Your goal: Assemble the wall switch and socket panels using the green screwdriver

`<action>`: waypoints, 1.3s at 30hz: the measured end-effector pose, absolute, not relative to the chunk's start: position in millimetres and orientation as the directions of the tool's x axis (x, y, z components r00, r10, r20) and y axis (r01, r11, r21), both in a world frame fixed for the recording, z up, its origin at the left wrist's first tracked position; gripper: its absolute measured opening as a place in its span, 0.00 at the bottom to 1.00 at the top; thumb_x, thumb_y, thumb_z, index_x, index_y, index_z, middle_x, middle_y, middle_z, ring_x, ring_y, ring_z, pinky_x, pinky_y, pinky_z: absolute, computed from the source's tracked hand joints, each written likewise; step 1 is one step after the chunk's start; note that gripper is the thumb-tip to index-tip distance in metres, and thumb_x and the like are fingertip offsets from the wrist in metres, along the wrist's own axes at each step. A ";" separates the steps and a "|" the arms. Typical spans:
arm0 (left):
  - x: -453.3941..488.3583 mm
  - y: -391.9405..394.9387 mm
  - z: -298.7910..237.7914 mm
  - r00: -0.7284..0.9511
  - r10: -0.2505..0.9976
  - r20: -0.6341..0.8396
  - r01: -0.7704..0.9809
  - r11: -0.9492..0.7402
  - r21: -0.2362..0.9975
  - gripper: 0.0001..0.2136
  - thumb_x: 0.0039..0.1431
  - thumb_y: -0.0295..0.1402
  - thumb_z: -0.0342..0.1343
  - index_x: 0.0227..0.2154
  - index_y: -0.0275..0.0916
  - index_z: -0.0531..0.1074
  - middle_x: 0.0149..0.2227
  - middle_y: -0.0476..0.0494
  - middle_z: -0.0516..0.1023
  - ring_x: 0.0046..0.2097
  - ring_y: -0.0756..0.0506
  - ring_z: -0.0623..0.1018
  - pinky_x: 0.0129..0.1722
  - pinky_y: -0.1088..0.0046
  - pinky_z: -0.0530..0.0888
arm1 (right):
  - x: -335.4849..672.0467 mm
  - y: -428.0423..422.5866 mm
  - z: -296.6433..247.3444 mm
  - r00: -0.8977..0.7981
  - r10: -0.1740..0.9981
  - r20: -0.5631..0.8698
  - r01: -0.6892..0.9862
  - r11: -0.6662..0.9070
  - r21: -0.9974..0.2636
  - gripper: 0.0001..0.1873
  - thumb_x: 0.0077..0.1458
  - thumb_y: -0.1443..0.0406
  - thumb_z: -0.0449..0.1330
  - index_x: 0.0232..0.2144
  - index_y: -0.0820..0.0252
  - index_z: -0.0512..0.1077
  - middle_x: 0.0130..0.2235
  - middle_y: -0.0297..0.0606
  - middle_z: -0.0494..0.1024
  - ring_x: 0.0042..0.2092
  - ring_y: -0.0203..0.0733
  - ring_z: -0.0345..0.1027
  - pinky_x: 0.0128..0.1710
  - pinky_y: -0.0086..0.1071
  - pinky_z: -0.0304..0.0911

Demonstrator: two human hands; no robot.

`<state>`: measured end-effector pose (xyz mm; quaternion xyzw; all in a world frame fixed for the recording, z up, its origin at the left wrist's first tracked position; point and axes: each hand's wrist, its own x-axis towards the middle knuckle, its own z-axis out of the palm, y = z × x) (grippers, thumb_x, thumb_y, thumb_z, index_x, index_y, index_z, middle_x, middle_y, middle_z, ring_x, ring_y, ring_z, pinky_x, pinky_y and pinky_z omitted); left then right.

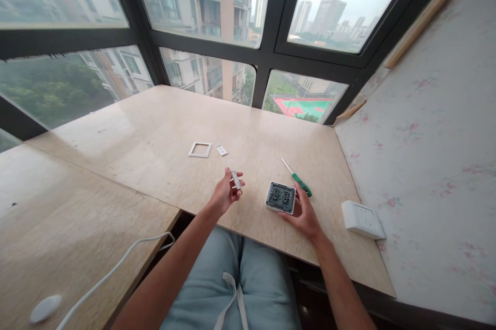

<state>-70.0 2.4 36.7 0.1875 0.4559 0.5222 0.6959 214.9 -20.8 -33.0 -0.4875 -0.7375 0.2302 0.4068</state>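
Note:
My left hand (227, 193) is raised a little above the wooden table (155, 128), fingers pinched on a small white switch rocker piece (236, 179). My right hand (304, 216) rests on the table and holds the near right edge of a grey switch body (280, 197) that lies with its inner side up. A green-handled screwdriver (298, 179) lies just behind that hand. Farther back on the table lie a white square frame (200, 150) and a second small white rocker piece (221, 150).
A white wall socket unit (363, 219) sits at the table's right end by the floral wall (434, 128). A white cable with an inline switch (45, 308) runs over the lower left board. Windows surround the table's far side. My knees are under the front edge.

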 end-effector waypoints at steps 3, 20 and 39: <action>-66.4 1.3 38.5 0.059 0.924 -0.377 -0.542 0.347 0.766 0.23 0.68 0.52 0.44 0.44 0.36 0.71 0.25 0.49 0.71 0.15 0.56 0.64 0.13 0.83 0.53 | 213.1 -22.8 -28.5 -0.199 0.879 0.433 0.542 0.467 -0.699 0.52 0.51 0.53 0.68 0.69 0.51 0.44 0.64 0.51 0.62 0.63 0.57 0.60 0.60 0.56 0.61; -40.1 -12.5 54.5 0.271 0.925 -0.266 -0.354 0.352 0.866 0.17 0.59 0.41 0.61 0.43 0.32 0.71 0.35 0.35 0.82 0.25 0.50 0.77 0.21 0.77 0.72 | 209.0 -30.1 -10.7 -0.163 0.826 0.540 0.544 0.532 -0.649 0.48 0.51 0.55 0.68 0.67 0.53 0.48 0.63 0.51 0.63 0.65 0.59 0.57 0.61 0.57 0.60; -8.0 0.4 55.7 0.334 0.932 -0.141 0.011 0.146 0.989 0.17 0.54 0.44 0.62 0.39 0.35 0.79 0.36 0.42 0.81 0.35 0.48 0.78 0.34 0.72 0.74 | 205.9 -24.5 10.7 -0.287 0.655 0.699 0.471 0.732 -0.492 0.53 0.48 0.60 0.71 0.69 0.49 0.47 0.65 0.49 0.62 0.65 0.59 0.57 0.61 0.58 0.62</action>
